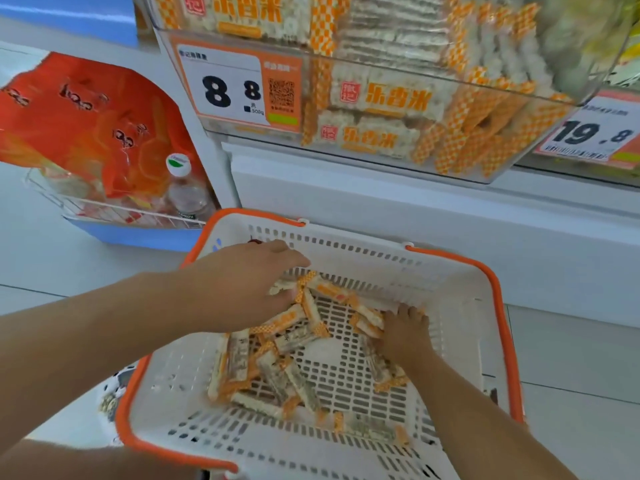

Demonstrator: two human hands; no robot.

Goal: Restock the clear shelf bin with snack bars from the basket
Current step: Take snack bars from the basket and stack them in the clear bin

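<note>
In the white, orange-rimmed shopping basket (460, 306) on the pale floor, both hands reach down among a loose heap of snack bars (277, 368) in clear wrappers with orange checked ends. The left hand (242, 282) lies over the far left of the heap with its fingers curled down around several bars, gripping them against the palm. The right hand (405, 330) is at the right side of the heap, its fingers bent around a couple of bars and holding them. More bars lie scattered across the slotted basket floor between and below the two hands. Above the basket, on the white shelf unit, stands the clear shelf bin (381, 161), already stacked with the same bars, and a price tag (225, 88) reading 8 8 is fixed to its front left. Left of the shelf, a wire basket (114, 213) holds an orange bag (90, 123) and a plastic bottle (183, 188).
</note>
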